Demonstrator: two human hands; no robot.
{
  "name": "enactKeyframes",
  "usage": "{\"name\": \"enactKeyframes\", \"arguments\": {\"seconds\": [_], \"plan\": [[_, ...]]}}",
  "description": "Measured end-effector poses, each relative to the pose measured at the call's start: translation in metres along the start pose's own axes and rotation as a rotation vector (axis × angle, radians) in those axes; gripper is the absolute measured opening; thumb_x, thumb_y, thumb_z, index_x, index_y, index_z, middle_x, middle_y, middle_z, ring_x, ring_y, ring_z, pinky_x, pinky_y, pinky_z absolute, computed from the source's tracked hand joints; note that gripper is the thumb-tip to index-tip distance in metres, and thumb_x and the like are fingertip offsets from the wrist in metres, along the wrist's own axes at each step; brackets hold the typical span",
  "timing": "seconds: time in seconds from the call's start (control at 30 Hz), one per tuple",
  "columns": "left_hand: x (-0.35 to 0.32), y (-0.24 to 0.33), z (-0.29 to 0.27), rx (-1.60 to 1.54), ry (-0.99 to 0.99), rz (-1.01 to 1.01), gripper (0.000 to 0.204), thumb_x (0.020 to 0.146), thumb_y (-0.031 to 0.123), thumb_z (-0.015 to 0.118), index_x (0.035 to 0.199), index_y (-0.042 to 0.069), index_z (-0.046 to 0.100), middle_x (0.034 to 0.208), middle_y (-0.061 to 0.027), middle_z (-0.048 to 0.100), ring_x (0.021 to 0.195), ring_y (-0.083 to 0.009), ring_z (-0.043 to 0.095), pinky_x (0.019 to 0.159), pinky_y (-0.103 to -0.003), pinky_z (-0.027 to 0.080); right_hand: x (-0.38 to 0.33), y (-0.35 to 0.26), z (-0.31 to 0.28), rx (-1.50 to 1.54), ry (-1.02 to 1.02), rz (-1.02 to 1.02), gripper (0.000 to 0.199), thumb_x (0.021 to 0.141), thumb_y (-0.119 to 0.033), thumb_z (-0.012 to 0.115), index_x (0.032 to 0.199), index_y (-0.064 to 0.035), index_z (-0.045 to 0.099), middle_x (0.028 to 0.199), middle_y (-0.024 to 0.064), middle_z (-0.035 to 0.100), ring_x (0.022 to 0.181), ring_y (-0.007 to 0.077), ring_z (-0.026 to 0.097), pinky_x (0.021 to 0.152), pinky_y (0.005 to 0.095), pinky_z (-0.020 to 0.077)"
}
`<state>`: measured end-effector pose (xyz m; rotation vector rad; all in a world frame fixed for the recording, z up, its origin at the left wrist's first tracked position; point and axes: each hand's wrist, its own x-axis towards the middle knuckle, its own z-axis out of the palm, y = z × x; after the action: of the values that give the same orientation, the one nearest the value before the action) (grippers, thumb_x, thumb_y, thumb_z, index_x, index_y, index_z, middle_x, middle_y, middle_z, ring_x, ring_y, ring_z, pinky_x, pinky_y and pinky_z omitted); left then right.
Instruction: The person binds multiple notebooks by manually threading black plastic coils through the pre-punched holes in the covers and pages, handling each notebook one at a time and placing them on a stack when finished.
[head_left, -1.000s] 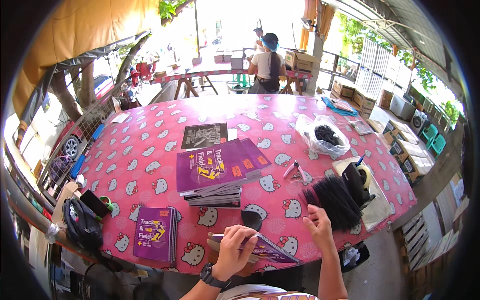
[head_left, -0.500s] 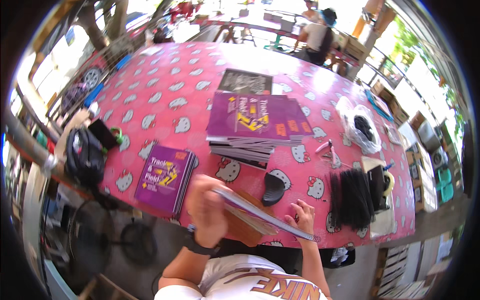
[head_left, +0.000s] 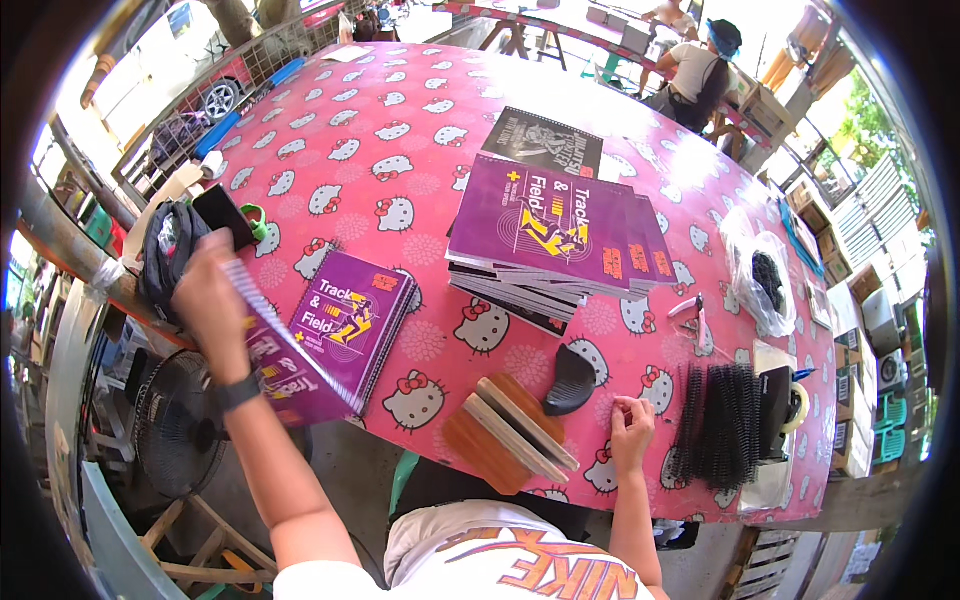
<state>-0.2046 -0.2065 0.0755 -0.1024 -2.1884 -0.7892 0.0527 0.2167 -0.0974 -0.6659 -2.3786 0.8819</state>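
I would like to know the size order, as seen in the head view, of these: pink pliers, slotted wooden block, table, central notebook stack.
Largest to smallest:
1. Table
2. Central notebook stack
3. Slotted wooden block
4. Pink pliers

A big pile of books [head_left: 550, 225] sits in the middle of the surface [head_left: 430, 260]. A small pile [head_left: 362, 308] is to its left, nearer the front edge. The left hand [head_left: 212, 297] holds a book [head_left: 285, 375] just left of the small pile. The wood stand [head_left: 490, 445] is at the front, between the small pile and the right hand [head_left: 631, 425]. Right of that hand lie the coils [head_left: 720, 425]. Behind them are the pliers [head_left: 699, 325], then a plastic bag [head_left: 742, 262] to the right.
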Motion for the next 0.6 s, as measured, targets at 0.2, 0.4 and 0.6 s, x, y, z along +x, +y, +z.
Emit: {"name": "enactKeyframes", "arguments": {"seconds": [0.2,0.4,0.6], "plan": [[-0.071,-0.023,0.157,0.216,-0.514,0.440,0.036,0.093,0.043,0.044,0.097,0.012,0.063,0.112,-0.0080,0.059,0.115,-0.0259,0.048,0.101,-0.057,0.025,0.000,-0.007,0.004,0.045,0.006,0.002,0.011,0.076,0.001,0.061,0.086,-0.0037,0.063,0.074,0.0065,0.052,0.070,0.0208,0.049,0.062,0.0320,0.0428],[-0.074,-0.003,0.162,0.090,-0.936,0.271,0.055,0.087,0.059,0.044,0.114,0.014,0.062,0.129,-0.0057,0.052,0.129,-0.0263,0.037,0.109,-0.060,0.009,0.002,-0.005,0.000,0.004,0.015,0.054,0.011,0.075,0.001,0.061,0.085,-0.0038,0.063,0.074,0.0073,0.052,0.069,0.0210,0.050,0.061,0.0324,0.0424],[-0.078,0.018,0.162,0.286,-0.962,0.129,0.044,0.061,0.041,0.075,0.097,0.016,0.068,0.109,-0.0062,0.061,0.120,-0.0253,0.045,0.112,-0.053,0.013,0.003,-0.002,-0.001,-0.031,0.023,0.055,0.009,0.075,0.000,0.060,0.084,-0.0038,0.062,0.072,0.0070,0.053,0.070,0.0217,0.050,0.062,0.0329,0.0424]]}}
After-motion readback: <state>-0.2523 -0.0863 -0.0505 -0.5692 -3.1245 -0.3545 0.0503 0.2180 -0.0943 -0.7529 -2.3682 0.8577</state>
